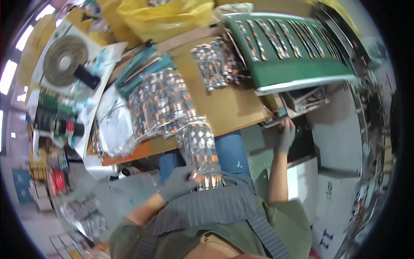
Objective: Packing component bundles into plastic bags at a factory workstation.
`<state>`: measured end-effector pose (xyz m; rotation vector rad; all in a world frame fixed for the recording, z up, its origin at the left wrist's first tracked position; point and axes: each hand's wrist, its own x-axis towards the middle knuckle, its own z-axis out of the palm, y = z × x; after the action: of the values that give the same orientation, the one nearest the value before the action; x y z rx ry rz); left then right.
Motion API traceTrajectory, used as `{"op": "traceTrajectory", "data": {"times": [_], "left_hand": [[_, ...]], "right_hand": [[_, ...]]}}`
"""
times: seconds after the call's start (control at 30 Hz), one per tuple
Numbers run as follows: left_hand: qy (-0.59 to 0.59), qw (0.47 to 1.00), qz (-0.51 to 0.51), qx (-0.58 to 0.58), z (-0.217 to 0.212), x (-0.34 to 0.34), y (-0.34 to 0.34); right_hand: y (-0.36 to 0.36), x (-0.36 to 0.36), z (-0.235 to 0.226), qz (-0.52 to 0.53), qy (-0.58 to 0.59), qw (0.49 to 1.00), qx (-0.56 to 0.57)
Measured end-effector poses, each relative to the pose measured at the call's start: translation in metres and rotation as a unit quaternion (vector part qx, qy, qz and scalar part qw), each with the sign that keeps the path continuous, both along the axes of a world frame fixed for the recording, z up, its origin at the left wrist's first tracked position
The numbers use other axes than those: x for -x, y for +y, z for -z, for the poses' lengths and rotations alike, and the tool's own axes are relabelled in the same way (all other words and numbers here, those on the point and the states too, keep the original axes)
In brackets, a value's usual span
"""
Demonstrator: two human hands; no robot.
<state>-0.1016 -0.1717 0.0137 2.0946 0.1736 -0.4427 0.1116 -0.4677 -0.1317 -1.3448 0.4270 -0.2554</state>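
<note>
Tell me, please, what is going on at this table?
A seated person's gloved left hand is at the lower end of a clear packet strip, which hangs off the table over their lap. Their right hand is out below the green belt; whether it holds anything is unclear. More packets lie on the table, and slim items line the belt.

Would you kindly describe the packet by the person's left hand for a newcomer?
From the brown table, go to its edge by the lap. There, beside the gloved left hand, is a clear packet; unlike the heaped packets, it reaches over the lap.
</note>
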Motion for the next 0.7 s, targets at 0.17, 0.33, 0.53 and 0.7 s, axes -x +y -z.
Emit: {"op": "traceTrajectory", "data": {"times": [0.17, 0.33, 0.53, 0.7], "left_hand": [[-0.24, 0.97, -0.001, 0.048, -0.035, -0.066, -0.035], [-0.33, 0.943, -0.036, -0.03, -0.11, -0.116, 0.004], [-0.276, 0.904, 0.097, -0.31, -0.091, -0.162, 0.053], [-0.274, 0.943, -0.038, -0.187, -0.083, -0.184, 0.054]], "right_hand": [[0.076, 0.097, -0.151, -0.527, -0.189, 0.816, 0.143], [0.114, 0.055, -0.24, -0.349, -0.326, 0.771, 0.422], [0.104, -0.004, -0.263, -0.299, -0.258, 0.709, 0.585], [0.098, -0.04, -0.245, -0.318, -0.172, 0.73, 0.579]]}}
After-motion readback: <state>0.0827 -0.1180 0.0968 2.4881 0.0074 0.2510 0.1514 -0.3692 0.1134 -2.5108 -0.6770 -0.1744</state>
